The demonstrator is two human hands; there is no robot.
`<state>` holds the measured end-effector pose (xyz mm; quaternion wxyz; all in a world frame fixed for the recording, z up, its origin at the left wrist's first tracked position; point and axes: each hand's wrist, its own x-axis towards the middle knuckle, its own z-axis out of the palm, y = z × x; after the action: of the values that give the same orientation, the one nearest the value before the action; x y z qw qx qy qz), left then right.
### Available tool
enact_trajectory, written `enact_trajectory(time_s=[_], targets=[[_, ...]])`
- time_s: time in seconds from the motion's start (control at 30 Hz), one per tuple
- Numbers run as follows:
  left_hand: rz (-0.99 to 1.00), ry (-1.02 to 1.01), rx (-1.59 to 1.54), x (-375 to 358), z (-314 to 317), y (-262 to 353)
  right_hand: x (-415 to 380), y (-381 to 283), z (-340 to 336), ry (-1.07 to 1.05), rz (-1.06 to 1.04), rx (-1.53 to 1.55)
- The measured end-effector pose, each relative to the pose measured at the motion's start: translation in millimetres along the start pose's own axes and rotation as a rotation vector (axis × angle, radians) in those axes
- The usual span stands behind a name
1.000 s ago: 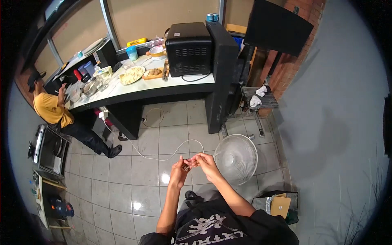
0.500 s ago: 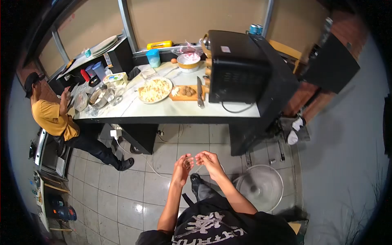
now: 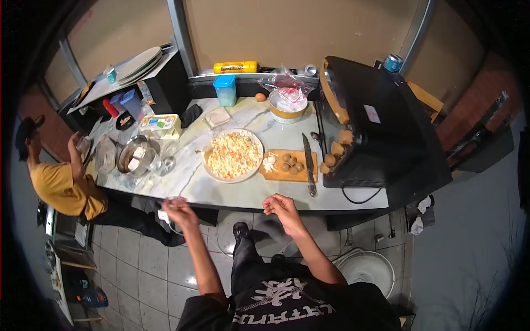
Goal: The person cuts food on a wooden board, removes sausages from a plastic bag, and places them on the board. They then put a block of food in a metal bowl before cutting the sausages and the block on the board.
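My left hand (image 3: 181,212) is held in front of the counter's front edge, left of my body, its fingers smeared by motion. My right hand (image 3: 282,212) hangs at the same edge with fingers half bent and slightly apart; I make out nothing in it. Beyond the hands lies a plate of chopped food (image 3: 233,155), pale and orange bits heaped on it. Right of it a wooden cutting board (image 3: 280,173) carries small brown balls (image 3: 291,164) and white pieces (image 3: 270,161). A knife (image 3: 309,165) lies across the board's right end, handle toward me.
A black oven (image 3: 364,132) stands on the counter (image 3: 237,198) at right. Behind are a bowl with plastic (image 3: 287,114), an egg (image 3: 260,97) and a blue-lidded container (image 3: 225,91). At left, a person in a yellow shirt (image 3: 66,187) stands by metal bowls (image 3: 132,157). A basket (image 3: 367,270) is on the floor.
I have come closer to the counter. My hands, near each other before, have moved apart, the left one going leftward and both now at the counter's edge.
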<state>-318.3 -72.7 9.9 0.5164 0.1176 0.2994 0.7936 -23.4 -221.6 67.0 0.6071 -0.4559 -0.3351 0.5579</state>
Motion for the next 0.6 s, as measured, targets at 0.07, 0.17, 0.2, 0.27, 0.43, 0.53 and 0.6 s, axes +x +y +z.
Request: enact_trajectory(time_s=[0.07, 0.17, 0.2, 0.27, 0.43, 0.53, 0.6], targets=[[0.165, 0.278, 0.18, 53.0, 34.5, 31.8, 25.0, 6.1, 2.6, 0.03, -0.02, -0.023], [0.088, 0.514, 0.235, 156.9, 36.0, 69.7, 71.4, 8.9, 13.4, 0.085, -0.025, -0.025], [0.027, 0.481, 0.253, 186.5, 26.6, 79.8, 81.8, 12.0, 19.6, 0.112, -0.003, -0.018], [0.099, 0.587, 0.456, 218.7, 29.7, 86.9, 102.5, 14.0, 33.3, 0.13, -0.032, 0.016], [-0.019, 0.409, 0.696, 292.7, -5.9, 77.3, 131.3, 10.0, 58.1, 0.197, -0.066, -0.011], [0.032, 0.354, 0.635, 319.4, -36.8, 58.5, 142.2, 13.4, 57.2, 0.227, -0.063, -0.032], [0.08, 0.265, 0.599, 320.7, -32.1, 57.7, 146.8, 12.1, 57.1, 0.242, -0.065, -0.057]])
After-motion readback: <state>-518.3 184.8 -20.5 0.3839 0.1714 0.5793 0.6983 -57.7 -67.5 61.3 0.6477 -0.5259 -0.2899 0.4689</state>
